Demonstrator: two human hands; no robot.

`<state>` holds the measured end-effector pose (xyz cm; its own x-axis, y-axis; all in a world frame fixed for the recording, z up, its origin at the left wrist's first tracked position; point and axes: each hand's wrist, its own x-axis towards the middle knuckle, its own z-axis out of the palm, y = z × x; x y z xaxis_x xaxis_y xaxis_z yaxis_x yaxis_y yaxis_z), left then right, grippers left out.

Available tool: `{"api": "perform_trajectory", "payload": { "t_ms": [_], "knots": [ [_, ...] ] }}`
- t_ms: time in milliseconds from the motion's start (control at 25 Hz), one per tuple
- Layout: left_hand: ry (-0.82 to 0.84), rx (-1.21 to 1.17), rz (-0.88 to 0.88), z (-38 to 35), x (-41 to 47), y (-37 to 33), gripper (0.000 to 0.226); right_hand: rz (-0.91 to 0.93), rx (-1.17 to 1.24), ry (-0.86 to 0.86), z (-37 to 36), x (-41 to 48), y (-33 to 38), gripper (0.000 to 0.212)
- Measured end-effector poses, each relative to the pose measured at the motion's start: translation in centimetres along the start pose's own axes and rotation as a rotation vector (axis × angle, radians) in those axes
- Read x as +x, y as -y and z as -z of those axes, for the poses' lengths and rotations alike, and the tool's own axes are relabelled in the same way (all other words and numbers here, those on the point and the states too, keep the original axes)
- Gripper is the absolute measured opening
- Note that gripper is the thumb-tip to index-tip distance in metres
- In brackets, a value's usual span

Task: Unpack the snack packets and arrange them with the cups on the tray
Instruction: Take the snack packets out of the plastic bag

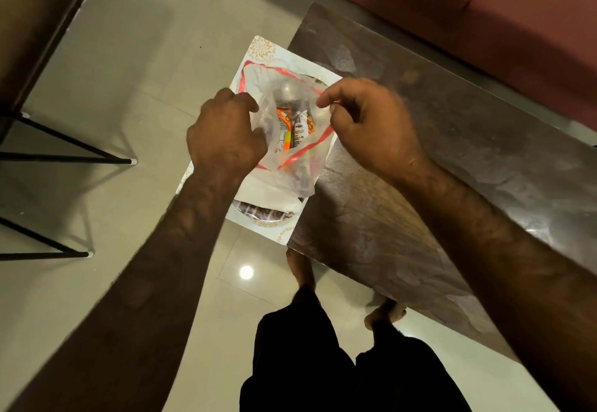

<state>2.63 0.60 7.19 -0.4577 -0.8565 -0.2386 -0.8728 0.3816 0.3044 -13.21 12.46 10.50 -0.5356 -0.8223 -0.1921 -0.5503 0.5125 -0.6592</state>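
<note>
You are holding the thin clear plastic bag with a red rim [290, 166] open, your left hand [226, 133] and right hand [365, 124] each pinching a side, with the orange snack packets [286, 130] standing between them.

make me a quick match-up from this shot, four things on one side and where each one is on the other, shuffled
Things:
1. snack packets
2. left hand
3. tray
4. right hand

Places:
A. juts past the table edge
B. pinches the bag rim on the sofa side
C. inside the clear bag
D. holds the bag rim on the floor side

Pairs: 1-C, 2-D, 3-A, 4-B
</note>
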Motion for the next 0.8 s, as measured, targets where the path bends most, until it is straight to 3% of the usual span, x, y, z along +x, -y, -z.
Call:
{"api": "perform_trajectory", "payload": {
  "t_ms": [120, 240, 320, 400, 520, 640, 720, 800],
  "knots": [
    [0.130, 0.102, -0.111, 1.1, -0.6, -0.1, 0.084, -0.086, -0.230, -0.038, 1.1, -0.4, 0.5, 0.031],
    [0.164, 0.097, -0.229, 1.2, -1.6, -0.3, 0.101, 0.159, -0.378, -0.150, 1.6, -0.8, 2.8, 0.035],
    [0.156, 0.077, -0.259, 1.2, -2.3, -0.7, 0.100, 0.288, -0.394, 0.020, 0.6, 0.2, 4.6, 0.035],
    [0.150, 0.075, -0.249, 1.4, -2.5, -0.8, 0.102, 0.239, -0.491, 0.317, -1.5, 1.8, 5.5, 0.042],
    [0.154, 0.102, -0.184, 1.9, -2.5, -0.1, 0.110, 0.023, -0.649, 0.668, -3.8, 3.0, 5.1, 0.098],
    [0.173, 0.077, -0.147, 2.2, -2.7, 0.4, 0.113, -0.103, -0.622, 0.733, -4.5, 3.8, 4.4, 0.126],
    [0.175, 0.021, -0.170, 2.3, -3.0, 0.2, 0.113, -0.129, -0.610, 0.721, -4.7, 4.2, 4.3, 0.124],
    [0.170, -0.045, -0.191, 2.3, -3.2, -0.2, 0.110, -0.074, -0.612, 0.715, -5.0, 4.6, 4.2, 0.089]
  ]
}}
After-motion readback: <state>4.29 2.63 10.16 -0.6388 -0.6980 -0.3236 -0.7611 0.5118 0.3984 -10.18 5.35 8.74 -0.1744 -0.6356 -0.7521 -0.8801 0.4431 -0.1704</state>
